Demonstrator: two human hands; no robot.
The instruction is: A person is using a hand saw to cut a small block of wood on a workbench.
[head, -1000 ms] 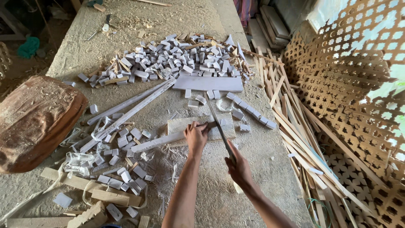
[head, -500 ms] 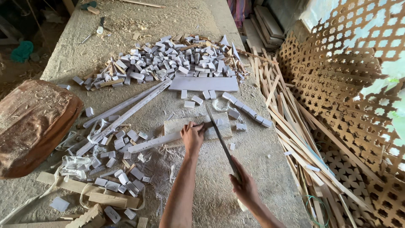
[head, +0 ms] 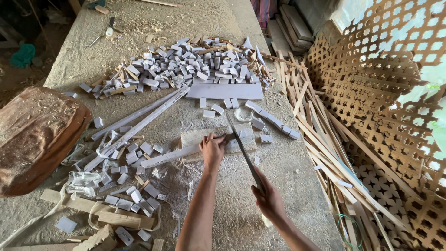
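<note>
Right hand: my right hand (head: pixel 268 200), nearest me, is closed round the handle of the long blade (head: pixel 242 148), which slants away to the far left.
Left hand: my left hand (head: pixel 213 148) presses its fingers onto the white strip (head: pixel 171 156) lying on the flat block (head: pixel 241 138).
Edges: loose slats (head: pixel 325 139) crowd the right; a bare patch of bench (head: pixel 302 186) lies beside my right hand.
Surface: a dusty bench, cut white pieces (head: pixel 125 186) to the near left, a bigger heap (head: pixel 186 65) far off.
Room: lattice panel (head: pixel 390 93) at right.
Change: the blade has come down onto the block since half a second ago.
</note>
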